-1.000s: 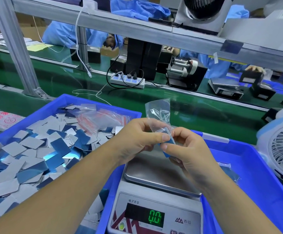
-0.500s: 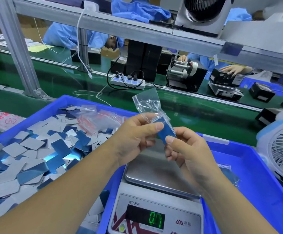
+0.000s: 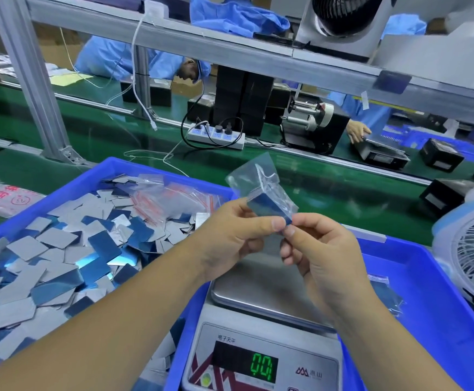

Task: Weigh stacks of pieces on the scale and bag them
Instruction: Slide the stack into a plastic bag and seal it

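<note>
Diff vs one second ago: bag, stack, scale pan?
The blue stack of pieces has slid deeper into the clear plastic bag, which both hands raised up off the scale. Left hand and right hand keep their pinch grip. The steel scale pan stays bare; the blue tray of loose pieces is unchanged.

A green bench (image 3: pixel 329 187) carries two blue trays (image 3: pixel 111 170), a power strip (image 3: pixel 216 135) and black boxes (image 3: pixel 440 155).

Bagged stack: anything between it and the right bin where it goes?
Nothing visible. Both hands, left hand and right hand, pinch the bagged stack above the scale; the right bin lies open beside it.
</note>
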Demonstrator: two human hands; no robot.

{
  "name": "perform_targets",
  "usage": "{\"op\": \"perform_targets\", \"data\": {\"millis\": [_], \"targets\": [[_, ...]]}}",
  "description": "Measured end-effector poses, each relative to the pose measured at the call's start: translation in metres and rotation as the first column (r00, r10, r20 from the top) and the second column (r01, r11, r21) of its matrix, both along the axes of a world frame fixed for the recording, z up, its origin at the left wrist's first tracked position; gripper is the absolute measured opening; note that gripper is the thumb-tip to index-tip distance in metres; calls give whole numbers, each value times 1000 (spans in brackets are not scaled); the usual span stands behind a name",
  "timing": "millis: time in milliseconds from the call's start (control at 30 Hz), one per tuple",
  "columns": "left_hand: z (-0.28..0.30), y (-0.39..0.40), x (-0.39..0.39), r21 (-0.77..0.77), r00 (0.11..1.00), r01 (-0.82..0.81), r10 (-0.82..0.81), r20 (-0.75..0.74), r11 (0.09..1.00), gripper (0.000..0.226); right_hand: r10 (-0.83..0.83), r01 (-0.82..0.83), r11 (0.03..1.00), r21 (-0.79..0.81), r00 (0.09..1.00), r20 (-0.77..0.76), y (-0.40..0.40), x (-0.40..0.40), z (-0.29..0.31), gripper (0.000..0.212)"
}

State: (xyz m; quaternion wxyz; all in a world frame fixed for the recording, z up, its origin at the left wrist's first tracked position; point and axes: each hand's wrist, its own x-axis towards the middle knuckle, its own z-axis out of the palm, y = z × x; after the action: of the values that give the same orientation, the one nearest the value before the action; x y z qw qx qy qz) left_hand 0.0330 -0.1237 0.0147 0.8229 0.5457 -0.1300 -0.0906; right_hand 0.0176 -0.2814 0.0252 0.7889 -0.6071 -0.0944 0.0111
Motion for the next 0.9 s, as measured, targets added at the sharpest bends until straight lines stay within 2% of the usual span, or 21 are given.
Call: {"op": "perform_targets", "data": {"millis": [100,167,233,300,367,400,467,533,600,700,800,900], "targets": [[-4,-7,-4,58,998,48,-50,35,997,11,-8,7,1000,31,999,40,4,-3,-1,38],[-4,-8,-3,41,997,64,-66,40,997,10,73,-76,994,77,997,34,4,-5,1,34],[-6,-8,0,34,1000,17,-18,20,999,16,184,-182,974,134,983,-2,3,-5,3,28],[-8,-9,0,61,999,-45,43,23,997,20,201,-194,972,131,979,-40,3,-5,4,19],[-7,-10,-2,105,998,-11,3,70,994,16,82,-78,995,56,995,-59,4,-4,3,13],[-6,-10,-4,117,996,19,-29,88,993,19,7,-7,1000,20,999,-45,4,-2,1,18],[-4,-6,-3,94,997,19,-26,77,995,28,-104,105,994,-37,994,25,-1,3,-1,22],[-2,-1,1,50,998,-21,18,52,999,30,-144,164,977,-140,979,144,-9,5,1,12],[-4,2,4,106,994,-61,51,99,993,30,-139,240,912,-332,944,300,-16,9,0,9],[-9,-1,3,290,982,-85,32,185,953,32,-53,340,760,-553,882,469,-18,9,0,21],[-12,-2,5,340,977,-109,38,210,934,24,-9,351,740,-573,858,514,-21,10,2,17],[-10,2,6,335,979,-110,44,198,936,21,60,257,745,-616,894,444,-25,11,4,12]]}}
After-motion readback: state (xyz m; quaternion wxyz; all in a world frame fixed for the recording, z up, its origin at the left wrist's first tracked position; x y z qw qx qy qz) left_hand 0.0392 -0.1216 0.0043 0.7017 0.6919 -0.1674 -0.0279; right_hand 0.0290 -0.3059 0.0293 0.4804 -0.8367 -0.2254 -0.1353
